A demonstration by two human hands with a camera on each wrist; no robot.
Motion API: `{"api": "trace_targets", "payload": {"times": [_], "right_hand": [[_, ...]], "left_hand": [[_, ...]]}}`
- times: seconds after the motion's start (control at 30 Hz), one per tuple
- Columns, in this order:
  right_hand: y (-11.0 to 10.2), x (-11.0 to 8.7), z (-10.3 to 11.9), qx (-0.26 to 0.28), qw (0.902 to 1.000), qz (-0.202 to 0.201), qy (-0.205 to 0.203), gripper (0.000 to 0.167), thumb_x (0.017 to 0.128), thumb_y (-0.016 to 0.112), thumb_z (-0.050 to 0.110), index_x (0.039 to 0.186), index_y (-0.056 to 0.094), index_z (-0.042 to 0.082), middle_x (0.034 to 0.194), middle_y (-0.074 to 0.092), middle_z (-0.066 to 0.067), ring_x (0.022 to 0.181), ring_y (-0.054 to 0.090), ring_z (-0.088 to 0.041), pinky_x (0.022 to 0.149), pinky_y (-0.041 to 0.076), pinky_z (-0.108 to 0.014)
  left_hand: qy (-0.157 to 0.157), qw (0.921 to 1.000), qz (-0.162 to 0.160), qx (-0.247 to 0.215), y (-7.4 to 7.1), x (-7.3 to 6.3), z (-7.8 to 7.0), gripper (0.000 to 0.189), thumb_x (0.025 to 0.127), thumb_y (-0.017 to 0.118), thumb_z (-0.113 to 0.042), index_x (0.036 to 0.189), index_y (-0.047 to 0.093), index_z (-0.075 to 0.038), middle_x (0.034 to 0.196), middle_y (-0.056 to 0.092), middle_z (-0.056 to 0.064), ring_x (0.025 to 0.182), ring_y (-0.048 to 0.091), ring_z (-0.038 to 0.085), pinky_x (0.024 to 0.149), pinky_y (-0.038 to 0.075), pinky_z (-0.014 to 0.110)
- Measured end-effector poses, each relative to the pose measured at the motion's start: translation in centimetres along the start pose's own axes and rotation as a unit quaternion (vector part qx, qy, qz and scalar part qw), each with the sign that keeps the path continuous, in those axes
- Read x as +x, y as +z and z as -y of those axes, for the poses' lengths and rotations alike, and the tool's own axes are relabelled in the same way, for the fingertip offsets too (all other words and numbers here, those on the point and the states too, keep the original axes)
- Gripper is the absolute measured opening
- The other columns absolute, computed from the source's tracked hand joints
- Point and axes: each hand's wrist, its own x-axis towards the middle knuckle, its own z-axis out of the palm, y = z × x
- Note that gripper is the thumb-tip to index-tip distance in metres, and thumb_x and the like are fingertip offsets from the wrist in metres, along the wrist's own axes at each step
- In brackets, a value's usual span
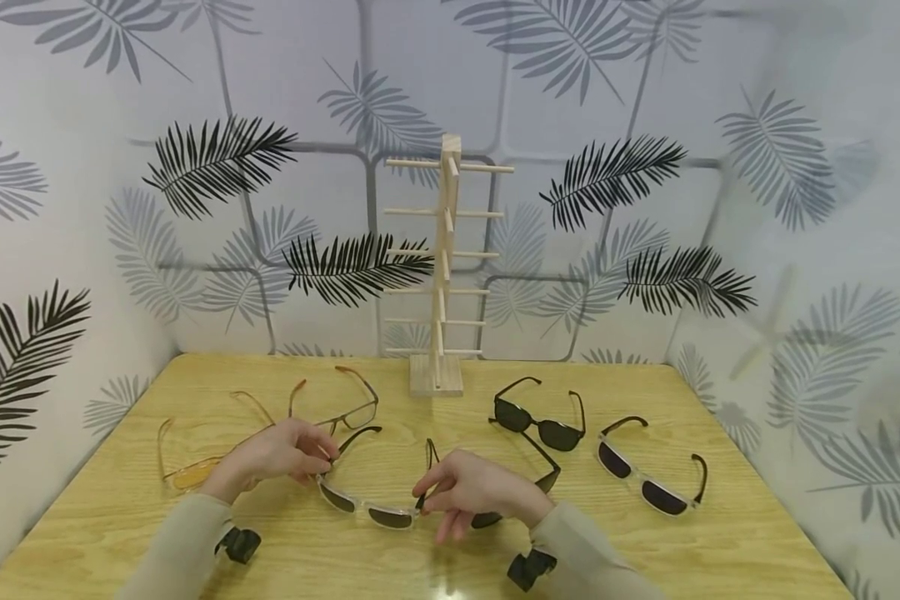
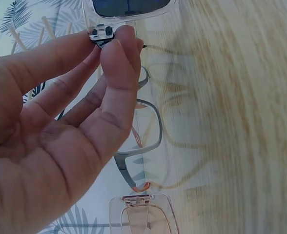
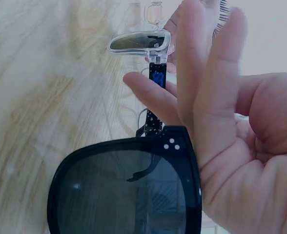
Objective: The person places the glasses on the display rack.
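Both hands hold one pair of clear-framed sunglasses (image 1: 363, 505) with dark lenses and black temples, over the front middle of the table. My left hand (image 1: 288, 450) pinches it at the hinge on the left end, thumb against fingers, as the left wrist view shows. At the other end, my right hand (image 1: 476, 487) grips the black temple (image 3: 156, 92) near its hinge, with the outer fingers stretched away. Black sunglasses (image 3: 182, 141) lie under the right hand, which partly covers them in the head view.
Orange-tinted glasses (image 1: 195, 475) and thin-framed glasses (image 1: 360, 415) lie on the left. Toward the right are black sunglasses (image 1: 560, 435) and another clear-framed pair (image 1: 663, 497). A wooden rack (image 1: 435, 379) with several crossbars stands at the back edge, before a leaf-patterned wall.
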Motion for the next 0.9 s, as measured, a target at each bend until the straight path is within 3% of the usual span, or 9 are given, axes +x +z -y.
{"api": "trace_targets", "payload": {"times": [0.2, 0.5, 0.73, 0.9], "right_hand": [[-0.5, -0.1, -0.2, 0.023, 0.9996, -0.014, -0.01, 0.033, 0.096, 0.061, 0.004, 0.127, 0.062, -0.005, 0.104, 0.073, -0.017, 0.061, 0.07, -0.013, 0.044, 0.05, -0.02], [-1.3, -0.4, -0.4, 0.049, 0.9963, -0.067, -0.023, 0.031, 0.093, 0.068, 0.012, 0.121, 0.067, -0.001, 0.096, 0.073, -0.015, 0.087, 0.072, -0.034, 0.054, 0.058, -0.029], [-1.9, -0.6, -0.5, 0.062, 0.99, -0.114, -0.054, 0.031, 0.093, 0.069, 0.015, 0.12, 0.065, 0.0, 0.096, 0.071, -0.011, 0.089, 0.07, -0.033, 0.066, 0.061, -0.037], [-2.3, -0.7, -0.6, 0.07, 0.9835, -0.149, -0.074, 0.034, 0.093, 0.069, 0.016, 0.121, 0.064, -0.002, 0.097, 0.071, -0.012, 0.087, 0.07, -0.029, 0.072, 0.061, -0.041]], "left_hand": [[0.013, 0.9994, 0.015, -0.029, -0.2, 0.0, 0.2, 0.028, 0.091, 0.066, -0.006, 0.114, 0.063, 0.011, 0.102, 0.068, 0.021, 0.086, 0.067, 0.02, 0.077, 0.059, 0.04], [0.026, 0.9968, 0.04, -0.065, -0.6, -0.3, -0.3, 0.033, 0.091, 0.07, -0.01, 0.114, 0.061, 0.011, 0.107, 0.067, 0.02, 0.089, 0.069, 0.021, 0.081, 0.059, 0.042], [0.033, 0.9954, 0.024, -0.087, -0.3, 0.1, -0.8, 0.035, 0.092, 0.07, -0.015, 0.12, 0.061, 0.004, 0.109, 0.066, 0.017, 0.093, 0.067, 0.021, 0.089, 0.056, 0.047], [0.028, 0.9935, -0.003, -0.11, 0.1, 0.5, -1.3, 0.044, 0.091, 0.071, -0.018, 0.128, 0.058, 0.002, 0.121, 0.058, 0.025, 0.098, 0.067, 0.024, 0.092, 0.055, 0.046]]}}
